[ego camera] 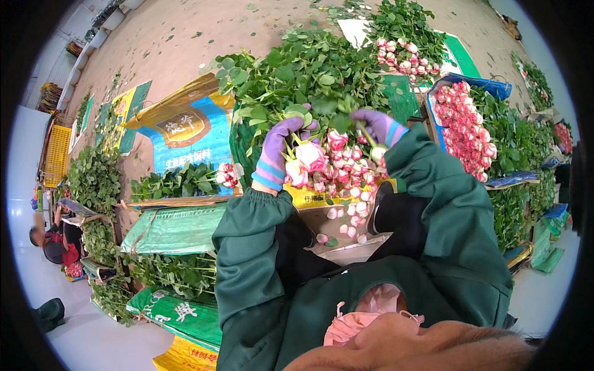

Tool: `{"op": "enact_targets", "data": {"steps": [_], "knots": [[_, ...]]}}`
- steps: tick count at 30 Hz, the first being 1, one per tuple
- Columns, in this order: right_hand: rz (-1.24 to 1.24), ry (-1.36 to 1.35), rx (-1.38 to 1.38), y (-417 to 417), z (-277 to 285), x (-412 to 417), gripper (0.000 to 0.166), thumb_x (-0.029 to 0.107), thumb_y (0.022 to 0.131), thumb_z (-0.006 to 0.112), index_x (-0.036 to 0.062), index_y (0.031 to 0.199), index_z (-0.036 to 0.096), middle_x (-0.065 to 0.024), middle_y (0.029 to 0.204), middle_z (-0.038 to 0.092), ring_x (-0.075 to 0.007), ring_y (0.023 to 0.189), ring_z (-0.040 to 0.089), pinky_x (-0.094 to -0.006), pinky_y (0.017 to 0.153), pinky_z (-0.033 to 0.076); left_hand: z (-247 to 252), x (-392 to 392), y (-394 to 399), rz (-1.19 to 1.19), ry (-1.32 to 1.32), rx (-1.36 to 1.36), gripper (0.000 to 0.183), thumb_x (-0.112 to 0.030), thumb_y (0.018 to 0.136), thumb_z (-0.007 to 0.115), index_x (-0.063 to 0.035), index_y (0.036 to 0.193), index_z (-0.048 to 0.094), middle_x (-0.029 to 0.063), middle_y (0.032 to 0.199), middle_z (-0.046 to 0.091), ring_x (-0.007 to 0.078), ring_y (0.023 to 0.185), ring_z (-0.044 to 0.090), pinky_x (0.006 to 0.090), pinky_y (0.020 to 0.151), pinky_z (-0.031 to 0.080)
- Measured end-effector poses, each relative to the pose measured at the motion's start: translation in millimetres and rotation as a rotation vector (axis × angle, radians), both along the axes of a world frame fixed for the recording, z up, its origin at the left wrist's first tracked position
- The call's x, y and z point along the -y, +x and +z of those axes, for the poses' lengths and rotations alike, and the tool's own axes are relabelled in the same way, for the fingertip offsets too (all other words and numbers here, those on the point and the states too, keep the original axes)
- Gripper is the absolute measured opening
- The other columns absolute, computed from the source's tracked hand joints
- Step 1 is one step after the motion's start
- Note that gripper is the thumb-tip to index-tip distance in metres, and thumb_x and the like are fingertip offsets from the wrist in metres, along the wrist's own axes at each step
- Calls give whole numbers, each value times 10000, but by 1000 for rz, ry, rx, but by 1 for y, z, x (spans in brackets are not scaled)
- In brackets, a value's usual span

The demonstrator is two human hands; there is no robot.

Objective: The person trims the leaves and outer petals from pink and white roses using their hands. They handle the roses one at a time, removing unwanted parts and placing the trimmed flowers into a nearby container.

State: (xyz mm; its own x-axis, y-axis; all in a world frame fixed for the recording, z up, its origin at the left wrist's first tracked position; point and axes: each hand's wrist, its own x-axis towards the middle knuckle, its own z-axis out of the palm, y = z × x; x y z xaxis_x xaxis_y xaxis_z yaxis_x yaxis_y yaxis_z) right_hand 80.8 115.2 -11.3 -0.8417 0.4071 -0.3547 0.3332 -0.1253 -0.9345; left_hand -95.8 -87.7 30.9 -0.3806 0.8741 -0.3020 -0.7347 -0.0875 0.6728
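Observation:
My left hand [281, 146], in a purple knit glove with a striped cuff, is closed around several rose stems; their pink-and-white rose heads [310, 156] show just beside and below the fingers. My right hand [377, 126], gloved alike, grips the stem of a single rose [378, 153] whose head hangs below the hand, with leaves above it. Between and below both hands lies a heap of pink-and-white roses [345, 166] on a yellow printed sack [315, 197]. Beyond the hands spreads a large pile of leafy green stems [301, 69].
At the right, a bundle of roses [464, 130] rests in a blue-edged wrap. More roses [406, 58] lie at the top. Printed sacks [185, 130] and green-wrapped bundles [174, 227] are at the left. Loose petals [352, 220] lie between the feet. A person [58, 243] is at far left.

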Motion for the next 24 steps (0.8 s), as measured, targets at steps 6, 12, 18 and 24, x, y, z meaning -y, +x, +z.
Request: {"op": "enact_targets", "data": {"steps": [6,12,18,24], "knots": [[-67,-110,-658,2,5,-33,263,80,924,539,100,1182,590,-47,902,619,-23,626,503,-163,524,424,-1,8,0,65,-53,10,371,-93,874,517,10,1230,531,146,1002,658,201,817,642,350,729,560],[-184,-122,332,-29,-12,-11,166,140,879,574,40,991,644,-47,719,631,-141,588,582,-269,547,485,-12,-4,5,-58,-67,-18,363,-93,863,530,22,1208,536,125,1008,661,195,857,637,332,723,549],[-234,-186,-497,-29,35,-20,251,265,908,598,45,1029,581,-3,684,612,-65,493,501,-183,444,392,-7,1,1,4,-54,-25,408,-93,874,515,19,1265,489,141,1019,656,224,845,654,360,763,554],[-154,-396,-346,-28,47,13,219,253,924,583,47,999,585,-14,740,639,-32,528,522,-170,465,422,-9,-5,10,-43,-70,53,354,-87,880,520,37,1212,519,147,1046,640,261,929,648,384,743,575]]}}
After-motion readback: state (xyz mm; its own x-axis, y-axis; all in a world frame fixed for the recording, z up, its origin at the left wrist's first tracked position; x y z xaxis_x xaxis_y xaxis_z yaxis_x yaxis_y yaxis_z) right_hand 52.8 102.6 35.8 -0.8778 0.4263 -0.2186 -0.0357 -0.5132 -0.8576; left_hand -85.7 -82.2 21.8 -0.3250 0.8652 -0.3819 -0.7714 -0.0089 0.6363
